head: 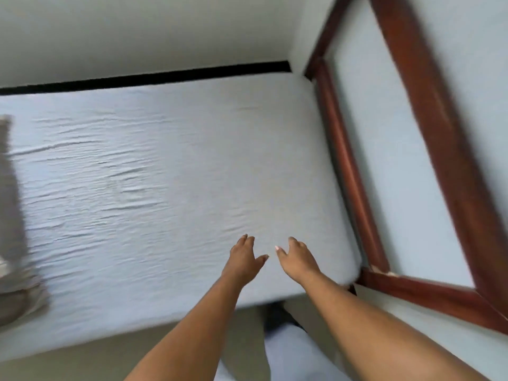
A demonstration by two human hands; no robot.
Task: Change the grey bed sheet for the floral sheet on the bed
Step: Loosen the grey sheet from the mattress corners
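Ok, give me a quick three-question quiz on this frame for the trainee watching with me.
1. True or false: the left hand grips a fold of the grey sheet.
2. The right hand is nearest: A) the wooden bed frame B) a pillow C) a lamp.
3. Fill in: the sheet's left half is covered in ____.

Key: 1 false, its fingers are spread; 2 A; 3 wrinkles.
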